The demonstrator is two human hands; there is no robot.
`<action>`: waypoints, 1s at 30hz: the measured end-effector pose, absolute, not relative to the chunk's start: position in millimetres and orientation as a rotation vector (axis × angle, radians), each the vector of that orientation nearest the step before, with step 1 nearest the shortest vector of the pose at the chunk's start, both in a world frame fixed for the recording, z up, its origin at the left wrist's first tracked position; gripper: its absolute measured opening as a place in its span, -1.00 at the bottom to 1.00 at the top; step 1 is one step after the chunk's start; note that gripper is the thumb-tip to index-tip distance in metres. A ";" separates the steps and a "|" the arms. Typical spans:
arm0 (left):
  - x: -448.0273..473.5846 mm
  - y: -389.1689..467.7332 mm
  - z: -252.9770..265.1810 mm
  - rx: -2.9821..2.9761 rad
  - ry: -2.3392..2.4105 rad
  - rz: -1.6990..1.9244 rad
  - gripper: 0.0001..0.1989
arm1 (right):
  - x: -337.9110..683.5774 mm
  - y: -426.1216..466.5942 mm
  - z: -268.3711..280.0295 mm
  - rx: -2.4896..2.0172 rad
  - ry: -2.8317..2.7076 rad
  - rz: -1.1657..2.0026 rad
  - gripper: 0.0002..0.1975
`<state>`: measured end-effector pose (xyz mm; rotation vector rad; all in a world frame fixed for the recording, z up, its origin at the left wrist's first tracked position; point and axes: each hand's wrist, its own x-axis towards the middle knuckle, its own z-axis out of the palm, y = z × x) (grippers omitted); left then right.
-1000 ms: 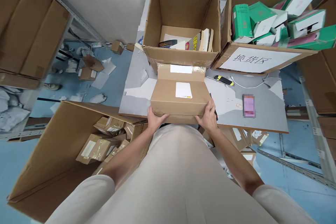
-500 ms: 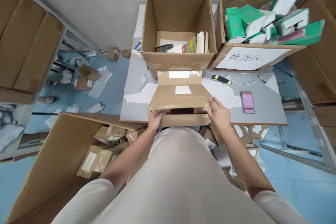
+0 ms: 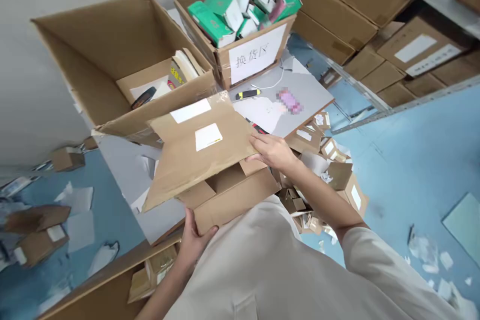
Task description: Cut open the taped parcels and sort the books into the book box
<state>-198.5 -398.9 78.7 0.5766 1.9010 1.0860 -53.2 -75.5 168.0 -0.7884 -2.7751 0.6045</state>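
Brown carton (image 3: pixel 236 200), head view: close against a pale shirt (image 3: pixel 262 260) at the near edge of the table (image 3: pixel 127 170), its lid (image 3: pixel 176 172) raised on the near side, inner flaps showing in the gap (whether the base rests on the tabletop, I cannot tell).
White labels (image 3: pixel 209 137): one on the carton's lid, another, a strip, on the flap beyond it.
Left hand (image 3: pixel 195 240): cupped round the carton's near left corner, thumb and forefinger spread apart, the other fingers mostly hidden.
Right hand (image 3: pixel 273 152): pinching the right corner of the carton's lid.
Red-and-black tool (image 3: pixel 259 129): just beyond the carton's right corner, partly covered.
Yellow-and-black cutter (image 3: pixel 247 94): on the table, beyond the carton and to its right.
Pink item (image 3: pixel 289 101): right of the carton, on the table (pixelated, too coarse to name).
Books (image 3: pixel 183 67): inside a tall open box (image 3: pixel 97 40), beyond the carton and leftward.
Green-and-white packs (image 3: pixel 240 10): heaped in a second box (image 3: pixel 224 67) farther beyond the carton, its white sheet (image 3: pixel 257 55) handwritten.
Small parcels (image 3: pixel 159 262): in a large bin (image 3: pixel 105 287), left of the carton and nearer.
Blue floor (image 3: pixel 397 160): on both sides of the carton, strewn with paper.
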 end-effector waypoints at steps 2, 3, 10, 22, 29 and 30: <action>-198.4 -392.3 83.6 0.631 1.838 1.035 -0.07 | -26.8 -76.3 181.8 -0.807 -2.749 0.589 -0.51; -199.2 -386.5 85.4 0.659 1.819 1.006 -0.15 | -11.6 -76.8 190.0 -0.796 -2.725 0.556 -0.44; -183.2 -296.2 80.0 0.985 1.586 0.946 -0.15 | 116.5 -102.8 233.9 -1.171 -2.296 0.065 -0.30; -11.4 -112.1 11.9 1.359 1.133 0.486 0.12 | 307.8 -176.6 93.0 -1.917 -1.644 -0.270 -0.34; 26.3 -73.3 -26.4 1.037 0.955 0.437 0.13 | 330.3 -191.1 -15.9 -2.225 -1.618 0.049 -0.33; 23.6 -69.6 -28.9 1.049 0.962 0.439 0.12 | 326.7 -195.3 -27.3 -2.297 -1.629 0.135 -0.31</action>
